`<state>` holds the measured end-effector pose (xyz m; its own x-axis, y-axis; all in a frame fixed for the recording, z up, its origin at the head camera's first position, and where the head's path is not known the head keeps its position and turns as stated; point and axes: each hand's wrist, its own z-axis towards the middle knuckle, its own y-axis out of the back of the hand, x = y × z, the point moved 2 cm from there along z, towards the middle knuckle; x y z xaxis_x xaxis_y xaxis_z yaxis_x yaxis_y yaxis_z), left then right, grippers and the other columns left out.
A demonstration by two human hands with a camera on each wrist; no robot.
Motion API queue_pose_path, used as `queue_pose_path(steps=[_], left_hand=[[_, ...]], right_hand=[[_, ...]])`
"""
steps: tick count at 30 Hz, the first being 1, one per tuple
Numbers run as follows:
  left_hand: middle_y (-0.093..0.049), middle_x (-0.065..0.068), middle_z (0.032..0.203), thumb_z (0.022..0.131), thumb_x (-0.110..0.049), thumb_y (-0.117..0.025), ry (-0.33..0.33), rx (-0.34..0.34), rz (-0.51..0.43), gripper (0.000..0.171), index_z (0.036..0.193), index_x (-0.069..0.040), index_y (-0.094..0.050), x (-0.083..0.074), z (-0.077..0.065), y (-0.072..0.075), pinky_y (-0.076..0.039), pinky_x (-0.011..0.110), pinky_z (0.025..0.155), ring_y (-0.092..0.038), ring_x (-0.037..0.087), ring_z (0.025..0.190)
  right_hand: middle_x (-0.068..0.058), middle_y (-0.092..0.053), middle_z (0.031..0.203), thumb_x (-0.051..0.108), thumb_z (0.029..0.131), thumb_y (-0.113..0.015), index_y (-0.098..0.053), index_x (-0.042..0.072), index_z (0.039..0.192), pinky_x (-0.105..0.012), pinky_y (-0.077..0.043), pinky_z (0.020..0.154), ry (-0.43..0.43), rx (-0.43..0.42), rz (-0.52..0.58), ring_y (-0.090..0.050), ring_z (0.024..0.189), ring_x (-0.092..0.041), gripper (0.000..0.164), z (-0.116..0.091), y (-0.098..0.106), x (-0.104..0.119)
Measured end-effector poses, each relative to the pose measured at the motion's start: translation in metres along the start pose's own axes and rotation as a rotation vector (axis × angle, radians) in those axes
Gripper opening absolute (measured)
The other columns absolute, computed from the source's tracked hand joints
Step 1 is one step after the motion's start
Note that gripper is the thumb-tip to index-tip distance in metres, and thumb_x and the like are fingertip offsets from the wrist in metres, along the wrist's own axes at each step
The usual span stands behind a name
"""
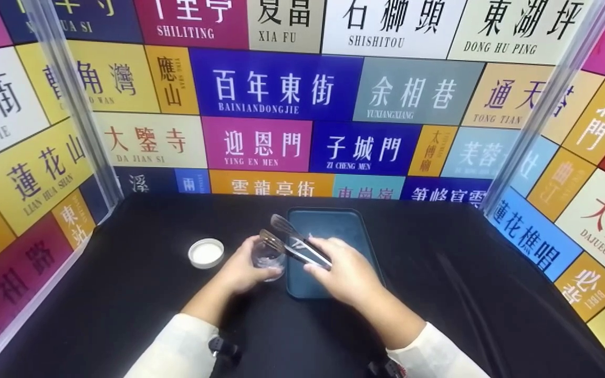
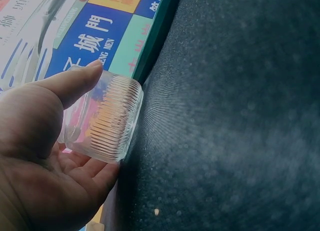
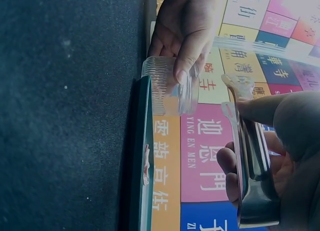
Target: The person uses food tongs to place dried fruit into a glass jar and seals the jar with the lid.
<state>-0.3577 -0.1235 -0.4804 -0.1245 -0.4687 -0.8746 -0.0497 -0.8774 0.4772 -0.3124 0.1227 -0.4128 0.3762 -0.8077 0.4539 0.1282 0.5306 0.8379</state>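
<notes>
My left hand [image 1: 240, 270] holds a clear jar [image 2: 116, 118] with ridged sides, thumb on one side and fingers on the other. The jar stands beside the left edge of a dark teal tray [image 1: 329, 287]; whether its base touches the table I cannot tell. In my right hand [image 1: 348, 270] is a pair of metal tongs [image 3: 256, 183], gripped along the arms. Their scalloped tips stand apart, above the jar and the tray's left side in the head view. Nothing shows clearly between the tips. A small reddish-white piece [image 3: 146, 165] lies on the tray, its kind unclear.
A round white lid [image 1: 206, 253] lies on the black-covered table [image 1: 139, 294], left of the jar. Behind and at both sides stand panels [image 1: 281, 89] of coloured signs, with clear upright posts [image 1: 79, 100] at the corners.
</notes>
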Motion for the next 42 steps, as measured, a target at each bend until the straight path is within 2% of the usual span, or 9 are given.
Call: queue_pose_path(steps=[7, 12, 22, 27, 35, 42], left_hand=[[-0.056, 0.021, 0.159, 0.078, -0.031, -0.096, 0.004, -0.015, 0.05, 0.102, 0.16, -0.006, -0.041, 0.0, -0.003, 0.001, -0.039, 0.055, 0.127, -0.057, 0.038, 0.144], [-0.056, 0.023, 0.157, 0.078, -0.026, -0.096, -0.013, -0.005, 0.01, 0.1, 0.159, -0.003, -0.041, -0.001, -0.003, 0.0, -0.04, 0.054, 0.127, -0.057, 0.039, 0.144], [-0.056, 0.024, 0.157, 0.078, -0.024, -0.096, -0.02, 0.0, -0.007, 0.1, 0.158, -0.002, -0.04, -0.001, -0.003, 0.0, -0.039, 0.054, 0.127, -0.057, 0.04, 0.143], [-0.057, 0.023, 0.156, 0.078, -0.025, -0.097, -0.016, -0.004, 0.001, 0.101, 0.158, -0.002, -0.041, -0.001, -0.003, 0.001, -0.039, 0.054, 0.128, -0.057, 0.039, 0.143], [-0.055, 0.023, 0.158, 0.078, -0.026, -0.096, -0.004, -0.004, 0.016, 0.1, 0.159, -0.004, -0.041, -0.002, -0.003, 0.001, -0.039, 0.054, 0.128, -0.056, 0.039, 0.144], [-0.054, 0.024, 0.159, 0.079, -0.025, -0.096, 0.003, -0.001, 0.015, 0.1, 0.159, -0.004, -0.04, -0.001, -0.003, 0.0, -0.039, 0.053, 0.128, -0.056, 0.039, 0.145]], right_hand=[[-0.001, -0.07, 0.139, 0.049, 0.094, -0.079, -0.058, 0.033, 0.154, -0.044, -0.058, 0.094, -0.031, -0.01, -0.005, -0.067, 0.108, -0.021, 0.066, 0.003, 0.001, -0.008], [-0.002, -0.069, 0.141, 0.051, 0.095, -0.076, -0.056, 0.034, 0.156, -0.045, -0.058, 0.092, -0.092, -0.014, -0.026, -0.067, 0.107, -0.023, 0.066, 0.009, 0.003, -0.023], [-0.012, -0.064, 0.15, 0.048, 0.098, -0.074, -0.055, 0.023, 0.157, -0.054, -0.056, 0.107, -0.205, 0.024, 0.005, -0.066, 0.124, -0.032, 0.067, 0.02, 0.007, -0.051], [-0.015, -0.063, 0.151, 0.04, 0.098, -0.073, -0.054, 0.018, 0.157, -0.055, -0.055, 0.111, -0.239, 0.033, 0.002, -0.065, 0.126, -0.034, 0.066, 0.022, 0.005, -0.061], [-0.019, -0.062, 0.152, 0.031, 0.098, -0.072, -0.055, 0.013, 0.156, -0.056, -0.052, 0.114, -0.252, 0.052, -0.02, -0.064, 0.13, -0.036, 0.063, 0.025, 0.002, -0.072], [-0.019, -0.06, 0.156, 0.03, 0.101, -0.074, -0.057, 0.011, 0.155, -0.059, -0.044, 0.123, -0.242, 0.093, -0.057, -0.057, 0.145, -0.039, 0.06, 0.026, -0.003, -0.078]])
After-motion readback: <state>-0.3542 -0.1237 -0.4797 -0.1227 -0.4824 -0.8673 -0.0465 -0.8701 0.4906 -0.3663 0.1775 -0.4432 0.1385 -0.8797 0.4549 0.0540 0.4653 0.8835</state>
